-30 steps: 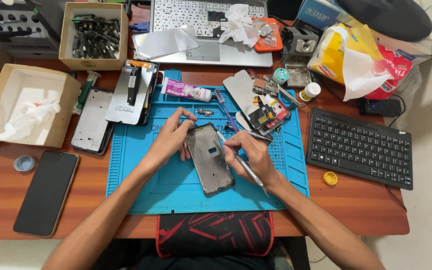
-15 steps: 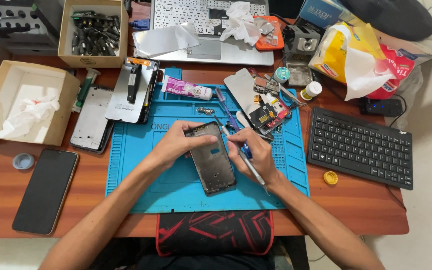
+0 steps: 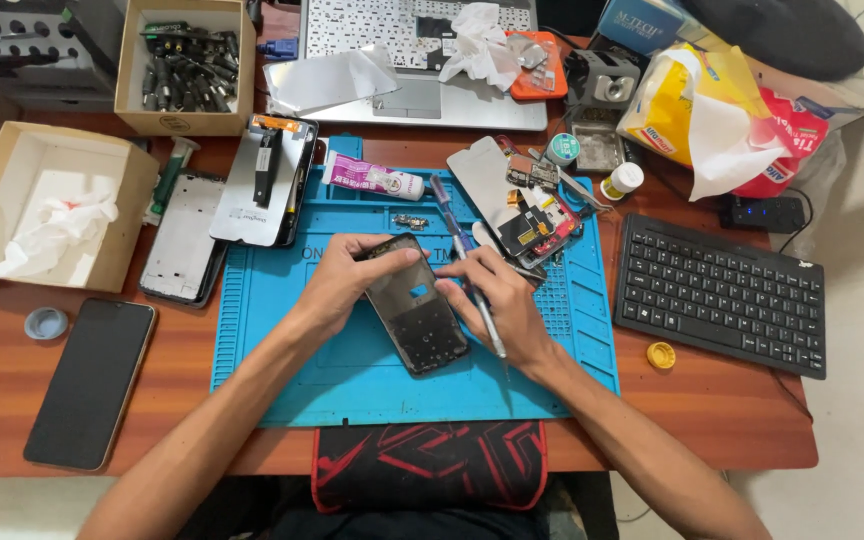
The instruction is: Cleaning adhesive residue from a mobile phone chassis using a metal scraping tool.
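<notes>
Gripping the top end of a phone frame (image 3: 418,318), the left hand (image 3: 344,283) pins it with thumb and fingers against the blue mat (image 3: 282,370), where the frame lies tilted, its lower end toward the person. The right hand (image 3: 502,308) is closed around a screwdriver (image 3: 467,262), held like a pen, with its fingertips touching the frame's right edge; the blue handle sticks up past the hand and the shaft runs down along the palm. Whether the tip meets the frame cannot be told.

Nearest the person, a black phone (image 3: 92,382) lies flat on the tabletop (image 3: 732,410) left of the mat, with a small round lid (image 3: 45,323) just above it. Right of the mat sits a yellow cap (image 3: 661,355) and, beyond it, a black keyboard (image 3: 722,295).

Farther up the mat lie loose parts (image 3: 537,222) beside a grey back cover (image 3: 484,177), and a white tube (image 3: 372,180). A screen panel (image 3: 267,180) overlaps the mat's upper left corner, next to a bare frame (image 3: 184,238). An open box (image 3: 47,205) holding crumpled tissue stands at the left.

At the far edge are a box of bits (image 3: 184,65), a laptop (image 3: 422,65) with tissue on its keys, and a tissue pack (image 3: 712,115).
</notes>
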